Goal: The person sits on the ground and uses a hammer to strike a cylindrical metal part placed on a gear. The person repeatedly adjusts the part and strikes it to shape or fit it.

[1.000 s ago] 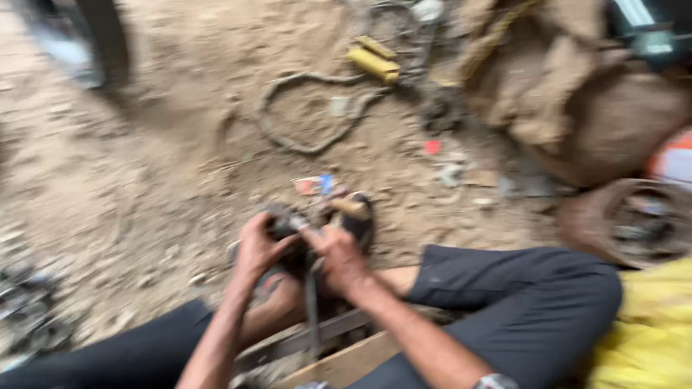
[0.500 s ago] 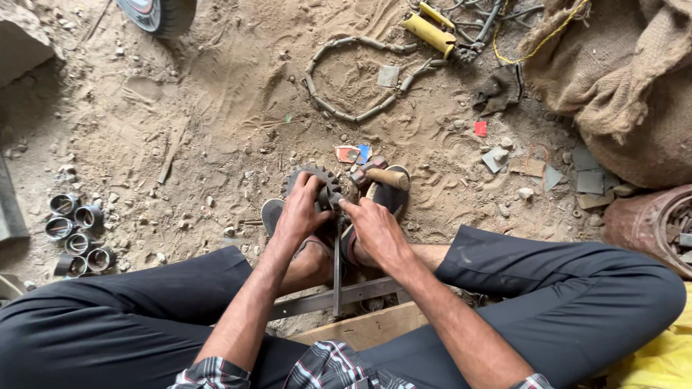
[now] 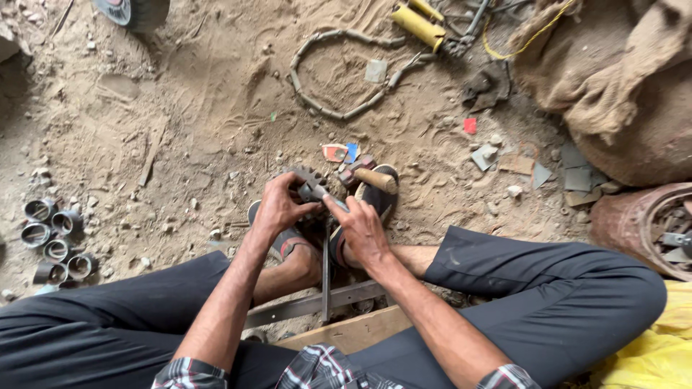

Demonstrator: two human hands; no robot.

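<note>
I sit on sandy ground with my feet together in front of me. My left hand (image 3: 280, 207) grips a dark toothed gear (image 3: 308, 177) held upright between my feet. My right hand (image 3: 362, 229) holds a short grey metal shaft (image 3: 317, 192) that sits at the gear's middle. A hammer with a wooden handle (image 3: 375, 179) lies on my right sandal, just beyond my right hand. A thin metal bar (image 3: 326, 270) runs down between my legs to a flat iron strip (image 3: 317, 304) and a wooden plank (image 3: 346, 333).
Several short metal rings (image 3: 52, 238) lie at the left. A curved chain piece (image 3: 331, 72) and yellow-handled tools (image 3: 418, 25) lie farther off. Burlap sacks (image 3: 620, 79) and a rusty round drum (image 3: 641, 227) fill the right side; a yellow cloth (image 3: 667, 338) lies bottom right.
The camera has steadied and tilted down slightly. My hands stay on the gear, with the fingers shifted a little around the shaft.
</note>
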